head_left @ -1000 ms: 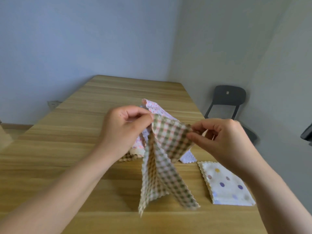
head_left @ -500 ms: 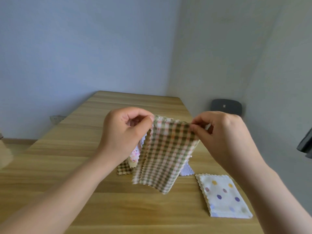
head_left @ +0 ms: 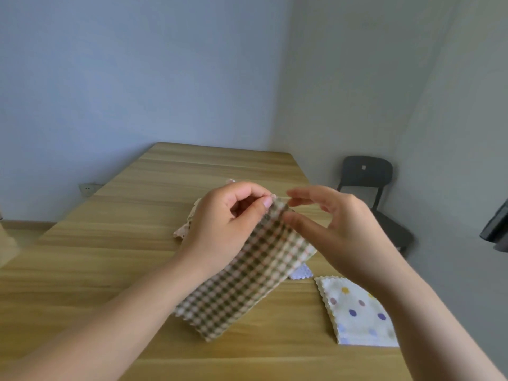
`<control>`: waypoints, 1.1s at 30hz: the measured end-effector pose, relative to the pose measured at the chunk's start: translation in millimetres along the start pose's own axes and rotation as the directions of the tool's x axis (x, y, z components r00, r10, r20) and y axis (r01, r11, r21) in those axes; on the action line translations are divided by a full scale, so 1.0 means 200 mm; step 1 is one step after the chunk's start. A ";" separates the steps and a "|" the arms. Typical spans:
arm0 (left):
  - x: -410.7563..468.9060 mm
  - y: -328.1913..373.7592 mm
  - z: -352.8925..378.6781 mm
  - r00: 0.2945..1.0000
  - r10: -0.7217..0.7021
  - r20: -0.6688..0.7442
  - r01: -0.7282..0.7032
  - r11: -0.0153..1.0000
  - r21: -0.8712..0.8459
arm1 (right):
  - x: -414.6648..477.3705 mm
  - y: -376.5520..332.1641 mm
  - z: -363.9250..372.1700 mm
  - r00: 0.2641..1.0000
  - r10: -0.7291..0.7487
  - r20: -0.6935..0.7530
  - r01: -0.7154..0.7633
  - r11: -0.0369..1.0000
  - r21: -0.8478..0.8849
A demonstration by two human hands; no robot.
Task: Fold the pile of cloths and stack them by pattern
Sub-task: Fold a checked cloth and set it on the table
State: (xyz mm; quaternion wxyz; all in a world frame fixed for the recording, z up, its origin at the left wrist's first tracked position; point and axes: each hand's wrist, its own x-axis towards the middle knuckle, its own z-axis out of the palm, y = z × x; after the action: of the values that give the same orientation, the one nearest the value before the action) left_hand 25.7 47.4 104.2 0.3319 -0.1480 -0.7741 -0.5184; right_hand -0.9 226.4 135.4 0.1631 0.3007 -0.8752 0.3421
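The checked cloth (head_left: pixel 247 279) is soft woven fabric, matt, with a faintly nubbly weave and a zigzag-cut edge. The dotted cloth (head_left: pixel 357 312) is a similar matt fabric with a flat print. The table (head_left: pixel 110 270) is pale wood-grain board, smooth with a low sheen. The chair (head_left: pixel 365 174) looks like dark matt plastic. The wall (head_left: pixel 137 78) is matt paint.

On the surface (head_left: pixel 110 270), the cloth pile (head_left: pixel 183 231) lay behind the checked cloth (head_left: pixel 247 281), the dotted cloth (head_left: pixel 357 312) to its right; a chair (head_left: pixel 365 174) stood beyond the right edge.
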 end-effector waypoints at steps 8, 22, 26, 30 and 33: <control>-0.04 -0.04 0.01 0.997 -0.073 -0.033 0.066 0.984 -0.167 | 0.03 -0.01 0.08 0.995 -0.027 -0.091 0.040 0.989 0.145; -0.28 -0.27 0.06 0.973 -0.212 0.096 0.230 0.935 -0.270 | 0.06 0.02 0.06 0.973 -0.190 -0.131 0.189 0.982 -0.021; -0.31 -0.31 0.10 0.947 -0.261 0.185 0.300 0.925 -0.232 | 0.07 0.03 0.04 0.975 -0.172 -0.143 0.174 0.985 -0.002; -0.35 -0.37 0.12 0.923 -0.319 0.215 0.358 0.917 -0.174 | 0.08 0.05 0.02 0.979 -0.129 -0.158 0.137 0.990 0.038; -0.38 -0.40 0.14 0.917 -0.316 0.244 0.360 0.919 -0.159 | 0.09 0.07 0.02 0.978 -0.103 -0.182 0.119 0.990 0.077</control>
State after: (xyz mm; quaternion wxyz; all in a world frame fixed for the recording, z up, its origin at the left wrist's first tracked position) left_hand 25.3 48.6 -8.6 0.1353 -0.0989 -0.7628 -0.6246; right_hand -23.5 224.9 134.0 0.2461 0.3242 -0.8233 0.3957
